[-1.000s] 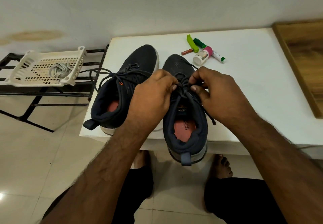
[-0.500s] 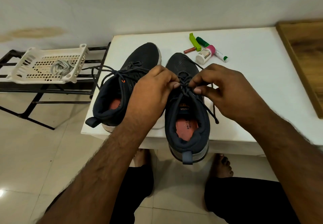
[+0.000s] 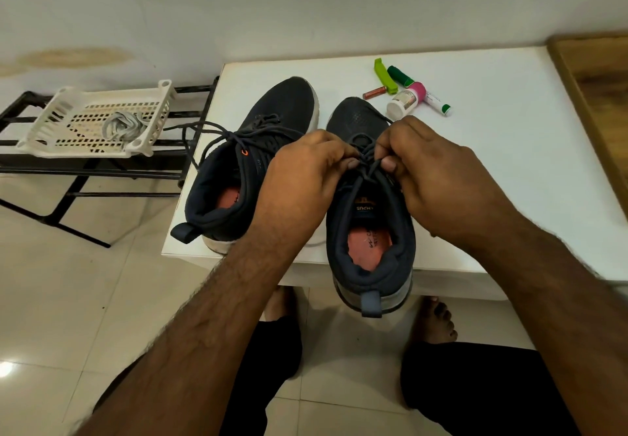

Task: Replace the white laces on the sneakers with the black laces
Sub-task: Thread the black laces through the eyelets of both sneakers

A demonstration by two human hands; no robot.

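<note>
Two dark navy sneakers stand on the white table (image 3: 509, 163), toes away from me. The left sneaker (image 3: 258, 150) carries black laces (image 3: 210, 133) whose loose loops trail off to the left. The right sneaker (image 3: 370, 231) overhangs the table's front edge with its heel. My left hand (image 3: 302, 180) and my right hand (image 3: 438, 177) meet over its tongue, each pinching a strand of the black lace (image 3: 367, 163) at the top eyelets. The white laces (image 3: 120, 126) lie bundled in a white plastic basket (image 3: 51, 119) at the left.
The basket rests on a black metal rack (image 3: 102, 177) beside the table. A green clip (image 3: 384, 75), a small red tube (image 3: 373, 92), a white bottle with pink cap (image 3: 406, 99) and a green-capped tube (image 3: 438, 101) lie at the table's back. A wooden board (image 3: 598, 102) borders the right.
My hands have drawn closer together over the right sneaker's top eyelets, still pinching the black lace. The lace end that hung by my right hand is no longer visible.
</note>
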